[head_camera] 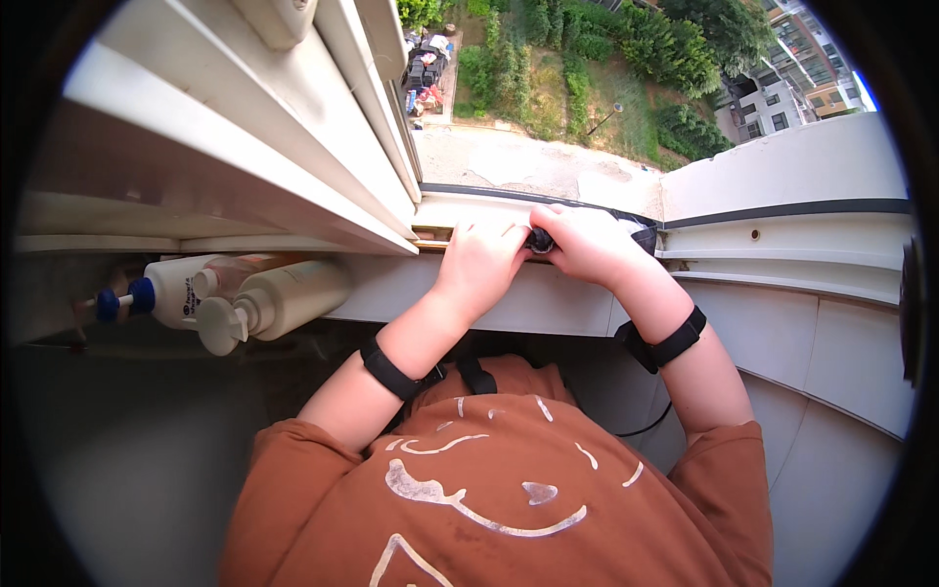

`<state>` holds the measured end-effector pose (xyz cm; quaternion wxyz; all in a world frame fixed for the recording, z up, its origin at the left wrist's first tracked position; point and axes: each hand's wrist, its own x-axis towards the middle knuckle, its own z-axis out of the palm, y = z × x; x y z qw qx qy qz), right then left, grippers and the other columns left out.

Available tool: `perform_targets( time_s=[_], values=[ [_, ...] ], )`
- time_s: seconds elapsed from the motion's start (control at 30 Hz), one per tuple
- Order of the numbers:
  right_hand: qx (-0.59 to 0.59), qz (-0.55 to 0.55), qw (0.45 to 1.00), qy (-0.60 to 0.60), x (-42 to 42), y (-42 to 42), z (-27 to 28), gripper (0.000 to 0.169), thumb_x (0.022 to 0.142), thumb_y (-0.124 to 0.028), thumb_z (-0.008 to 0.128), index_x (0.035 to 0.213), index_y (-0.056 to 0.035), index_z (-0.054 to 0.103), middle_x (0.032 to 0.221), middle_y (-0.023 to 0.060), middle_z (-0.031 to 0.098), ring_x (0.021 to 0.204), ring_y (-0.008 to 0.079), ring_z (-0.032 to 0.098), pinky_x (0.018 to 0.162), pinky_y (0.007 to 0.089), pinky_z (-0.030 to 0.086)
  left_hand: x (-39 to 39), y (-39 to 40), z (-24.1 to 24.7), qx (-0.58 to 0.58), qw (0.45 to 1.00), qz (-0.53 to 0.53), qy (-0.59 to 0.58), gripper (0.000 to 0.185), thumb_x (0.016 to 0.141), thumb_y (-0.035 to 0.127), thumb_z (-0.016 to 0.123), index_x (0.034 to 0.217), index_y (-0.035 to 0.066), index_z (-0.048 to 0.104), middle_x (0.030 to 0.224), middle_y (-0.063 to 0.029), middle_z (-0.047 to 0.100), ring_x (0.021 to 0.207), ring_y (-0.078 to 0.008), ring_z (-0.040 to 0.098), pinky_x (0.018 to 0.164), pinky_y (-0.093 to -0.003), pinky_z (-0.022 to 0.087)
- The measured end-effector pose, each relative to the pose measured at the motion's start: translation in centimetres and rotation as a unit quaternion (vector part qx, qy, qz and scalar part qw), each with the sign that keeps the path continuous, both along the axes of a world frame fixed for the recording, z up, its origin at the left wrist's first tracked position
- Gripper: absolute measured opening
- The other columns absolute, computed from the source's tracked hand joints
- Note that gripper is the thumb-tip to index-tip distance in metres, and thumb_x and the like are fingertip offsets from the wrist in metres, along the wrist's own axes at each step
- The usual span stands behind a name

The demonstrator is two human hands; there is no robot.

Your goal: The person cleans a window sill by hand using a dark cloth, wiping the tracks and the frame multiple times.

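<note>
Both my hands are together over the track of an open window's sill (499, 198). My right hand (598, 242) is closed around a dark, bunched item (541, 241), perhaps fabric or mesh, whose end shows between the two hands. More dark material with a pale part (644, 233) sticks out past my right hand, at the right end of the track. My left hand (480, 257) lies against the left side of the bunched item, its fingertips over the track; whether it grips the item cannot be told. Each forearm wears a black strap.
Pump bottles, one cream (293, 297) and one white with a blue pump (170, 290), stand with a pinkish bottle (231, 275) on the ledge at left. White window frames (308, 125) rise at upper left. A tiled wall (777, 330) is at right. Outside lie a garden and buildings.
</note>
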<state>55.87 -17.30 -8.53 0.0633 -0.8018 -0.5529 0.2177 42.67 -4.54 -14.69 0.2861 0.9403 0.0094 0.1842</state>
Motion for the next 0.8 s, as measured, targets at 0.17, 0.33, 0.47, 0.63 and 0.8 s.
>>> perform_targets(
  time_s=[0.17,0.33,0.47,0.63,0.8],
  values=[
    [-0.032,0.044,0.998,-0.035,-0.7,2.0,-0.4,0.019,0.078,-0.013,0.064,0.089,-0.0037,0.050,0.089,0.0150,0.061,0.082,0.0365,0.062,0.069,0.0446,0.050,-3.1,1.3,0.8,-0.012,0.989,0.140,0.052,0.028,0.085,0.009,0.055,0.112,0.004,0.057,0.084,-0.0127,0.064,0.076,-0.0325,0.064,0.069,-0.0426,0.051],
    [0.029,0.031,0.999,-0.010,-0.9,1.8,-1.3,0.021,0.078,-0.014,0.065,0.090,-0.0034,0.052,0.089,0.0147,0.061,0.082,0.0363,0.062,0.069,0.0445,0.050,-6.6,1.4,2.9,-0.008,0.944,0.166,0.284,0.075,0.085,0.010,0.052,0.149,-0.001,0.014,0.058,-0.0172,0.061,0.052,-0.0361,0.061,0.051,-0.0471,0.051],
    [0.063,0.056,0.996,0.000,-2.8,5.7,-1.8,0.014,0.078,-0.011,0.059,0.089,-0.0026,0.059,0.085,0.0165,0.065,0.081,0.0346,0.065,0.070,0.0435,0.052,-6.9,1.6,2.0,-0.018,0.925,0.161,0.343,0.073,0.086,0.014,0.052,0.147,-0.001,0.015,0.062,-0.0227,0.060,0.057,-0.0422,0.060,0.056,-0.0515,0.050],
    [0.116,0.057,0.991,0.026,-4.5,9.3,-2.6,0.013,0.075,-0.009,0.059,0.087,-0.0038,0.059,0.083,0.0164,0.065,0.081,0.0354,0.065,0.070,0.0443,0.051,-7.6,2.3,1.4,-0.010,0.923,0.165,0.347,0.076,0.085,0.016,0.052,0.148,-0.001,0.012,0.064,-0.0231,0.061,0.058,-0.0426,0.061,0.056,-0.0527,0.050],
    [0.015,-0.017,0.999,0.033,-1.9,5.1,-1.3,0.019,0.078,-0.014,0.062,0.095,-0.0056,0.061,0.082,0.0180,0.066,0.085,0.0370,0.064,0.073,0.0462,0.050,-7.8,2.7,1.2,0.011,0.929,0.139,0.344,0.081,0.085,0.016,0.054,0.148,-0.003,0.007,0.057,-0.0196,0.059,0.050,-0.0386,0.058,0.050,-0.0482,0.049]
  ],
)
